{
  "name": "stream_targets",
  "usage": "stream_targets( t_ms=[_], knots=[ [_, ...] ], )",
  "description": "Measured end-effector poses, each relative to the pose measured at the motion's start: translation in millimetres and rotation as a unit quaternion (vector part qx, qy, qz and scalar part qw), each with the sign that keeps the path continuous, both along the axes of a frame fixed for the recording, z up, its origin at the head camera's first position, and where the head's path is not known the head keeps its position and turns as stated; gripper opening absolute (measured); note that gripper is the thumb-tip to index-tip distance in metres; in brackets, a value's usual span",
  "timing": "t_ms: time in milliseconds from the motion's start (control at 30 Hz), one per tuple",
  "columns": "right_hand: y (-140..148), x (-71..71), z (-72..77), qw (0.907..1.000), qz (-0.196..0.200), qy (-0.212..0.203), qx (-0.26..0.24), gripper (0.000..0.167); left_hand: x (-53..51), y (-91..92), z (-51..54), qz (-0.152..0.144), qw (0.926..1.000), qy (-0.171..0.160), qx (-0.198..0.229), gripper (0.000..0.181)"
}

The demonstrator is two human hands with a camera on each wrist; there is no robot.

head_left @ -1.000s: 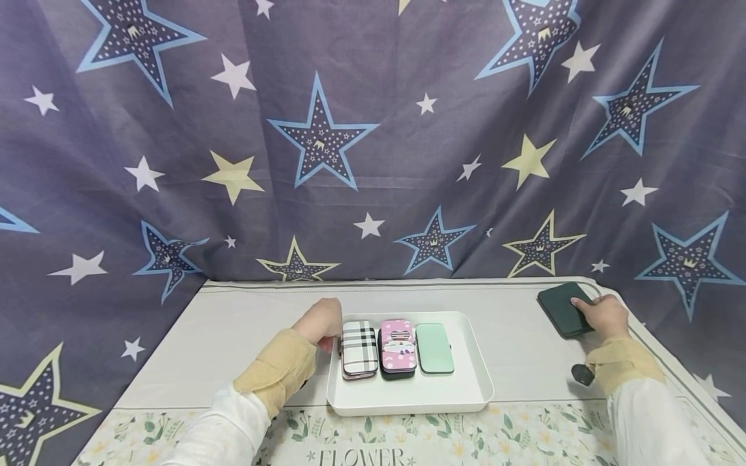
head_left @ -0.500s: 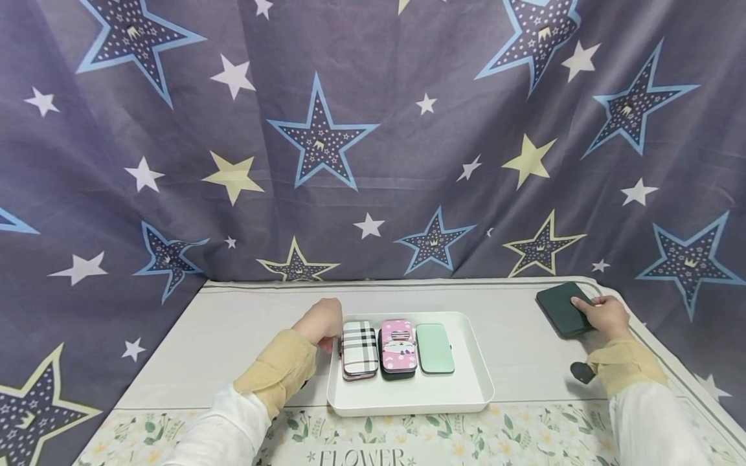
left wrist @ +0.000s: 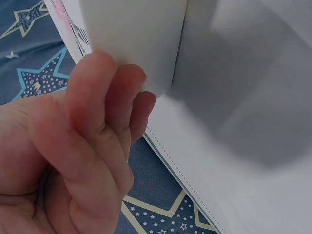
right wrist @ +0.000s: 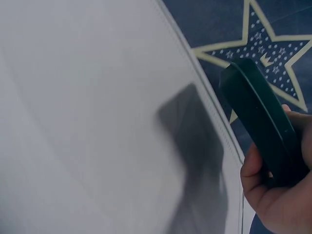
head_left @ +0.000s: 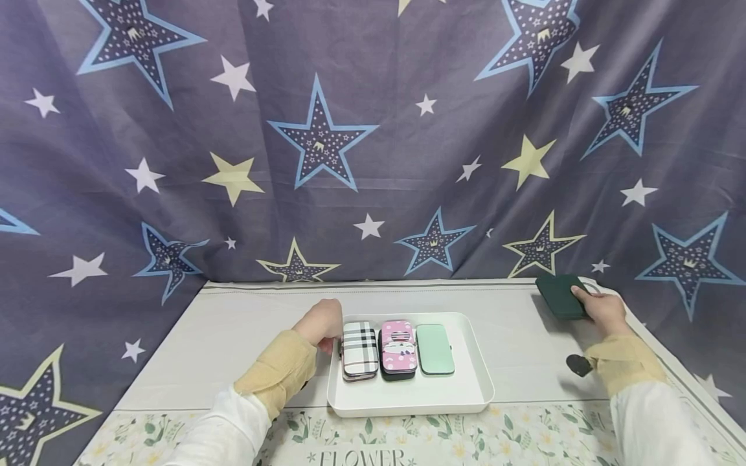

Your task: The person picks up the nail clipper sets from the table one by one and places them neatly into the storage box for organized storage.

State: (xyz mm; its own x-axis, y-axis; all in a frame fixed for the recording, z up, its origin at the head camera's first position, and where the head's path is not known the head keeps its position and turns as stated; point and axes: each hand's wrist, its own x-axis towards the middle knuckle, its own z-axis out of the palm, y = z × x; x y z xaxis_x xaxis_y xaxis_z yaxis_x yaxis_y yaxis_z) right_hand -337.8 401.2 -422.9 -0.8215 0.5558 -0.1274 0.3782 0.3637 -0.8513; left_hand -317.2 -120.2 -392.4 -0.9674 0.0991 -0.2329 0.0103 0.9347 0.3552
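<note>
My right hand (head_left: 606, 312) grips a dark green wallet (head_left: 558, 298) at the table's far right, thumb on top. The right wrist view shows the wallet (right wrist: 263, 117) edge-on with fingers curled beneath it, its shadow apart from it on the white surface. My left hand (head_left: 322, 323) sits by the left side of a white tray (head_left: 443, 395). In the left wrist view its loosely bent fingertips (left wrist: 131, 78) touch the outer wall of the tray (left wrist: 131, 29); the thumb is mostly hidden. In the tray stand a plaid case (head_left: 359, 349), a pink case (head_left: 399, 349) and a mint green case (head_left: 435, 349).
The table (head_left: 262, 343) has a white cover with a floral strip (head_left: 495, 433) along the front. A star-patterned curtain (head_left: 373, 162) rises behind it and at both sides. A black wrist camera (head_left: 578, 364) hangs under the right wrist. Cases under the plaid and pink ones are mostly covered.
My right hand has lifted the dark green wallet off the table; its far side now tilts up and a shadow shows below. My left hand and the tray have kept their places.
</note>
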Motion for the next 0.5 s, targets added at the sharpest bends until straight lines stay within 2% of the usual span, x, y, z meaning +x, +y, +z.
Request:
stream_targets(
  t_ms=[100,267,500],
  knots=[
    [-2.1,-0.8,5.8,0.9986,0.014,0.013,-0.049,0.076,0.1,0.0,-0.1,-0.001,1.0000,0.001,-0.002,0.021],
    [-9.7,-1.9,16.4,0.9909,0.024,0.041,-0.126,0.080,0.1,0.8,0.4,0.001,1.0000,-0.003,-0.008,0.022],
    [-24.9,-6.1,34.2,0.9748,0.017,0.056,-0.215,0.082,-0.4,1.1,0.7,0.008,0.9999,-0.009,-0.011,0.024]
  ],
)
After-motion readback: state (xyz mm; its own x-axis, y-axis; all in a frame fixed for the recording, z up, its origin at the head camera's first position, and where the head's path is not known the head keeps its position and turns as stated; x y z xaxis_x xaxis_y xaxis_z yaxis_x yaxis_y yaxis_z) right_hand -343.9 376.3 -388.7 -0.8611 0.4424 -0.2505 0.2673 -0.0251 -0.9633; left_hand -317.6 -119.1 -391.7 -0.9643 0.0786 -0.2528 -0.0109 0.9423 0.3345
